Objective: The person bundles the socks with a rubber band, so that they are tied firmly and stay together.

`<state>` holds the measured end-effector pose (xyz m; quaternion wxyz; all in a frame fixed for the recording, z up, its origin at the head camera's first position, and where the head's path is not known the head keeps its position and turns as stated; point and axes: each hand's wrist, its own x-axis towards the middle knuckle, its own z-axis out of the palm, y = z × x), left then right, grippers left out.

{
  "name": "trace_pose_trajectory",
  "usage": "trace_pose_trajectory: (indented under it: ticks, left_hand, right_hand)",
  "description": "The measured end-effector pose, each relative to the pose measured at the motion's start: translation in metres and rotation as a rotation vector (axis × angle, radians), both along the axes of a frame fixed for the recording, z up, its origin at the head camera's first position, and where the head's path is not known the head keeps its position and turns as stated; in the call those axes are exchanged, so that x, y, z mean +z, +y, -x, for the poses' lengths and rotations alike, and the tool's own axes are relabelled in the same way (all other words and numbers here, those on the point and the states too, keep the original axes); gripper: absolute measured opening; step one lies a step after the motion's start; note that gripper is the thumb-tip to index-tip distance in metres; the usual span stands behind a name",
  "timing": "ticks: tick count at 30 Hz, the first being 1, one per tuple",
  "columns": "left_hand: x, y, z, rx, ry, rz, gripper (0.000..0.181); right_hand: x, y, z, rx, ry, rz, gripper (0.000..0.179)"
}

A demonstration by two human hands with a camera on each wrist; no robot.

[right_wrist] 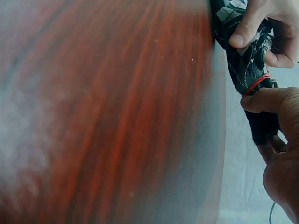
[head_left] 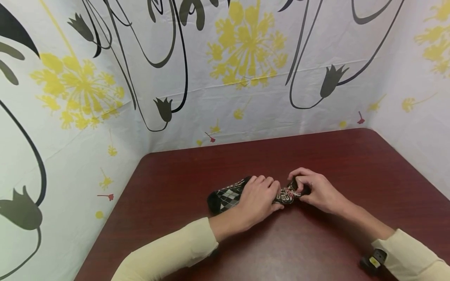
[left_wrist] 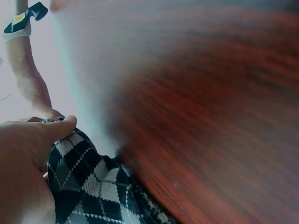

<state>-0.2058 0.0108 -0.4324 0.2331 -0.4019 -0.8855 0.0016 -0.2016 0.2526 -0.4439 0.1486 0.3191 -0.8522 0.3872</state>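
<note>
Near the middle of the dark red surface (head_left: pixel 316 164), the left hand (head_left: pixel 258 199) is pressing down on the argyle sock (head_left: pixel 228 195), pinning it flat, while at its 3 o'clock the right hand (head_left: pixel 316 191) is pinching the sock's bunched, red-striped end, seemingly to roll it.

Both forearms wear long cream sleeves (head_left: pixel 168 253), snug at the cuff. By the right cuff, at four o'clock, sits a small black wrist device (head_left: pixel 373 262) (with a yellow tag); both hands are bare.
</note>
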Motion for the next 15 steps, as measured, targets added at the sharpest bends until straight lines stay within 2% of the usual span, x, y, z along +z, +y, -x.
trace_pose_trajectory:
  ticks: [4,9,15]
  left_hand:
    - [0.0020,-0.0026,-0.0024,-0.028,0.005,0.000,0.041]
    - [0.0045,-0.0051,-0.0044,-0.027,0.005,0.036,0.038]
    - [-0.0001,-0.0076,-0.0060,-0.035,0.037,0.030,0.044]
  right_hand:
    - [-0.0013,-0.0001,-0.0006,-0.003,0.026,0.008,0.060]
    - [-0.0021,0.0005,-0.0008,-0.002,0.038,0.017,0.058]
    - [-0.0018,0.0001,-0.0005,0.011,0.059,0.047,0.060]
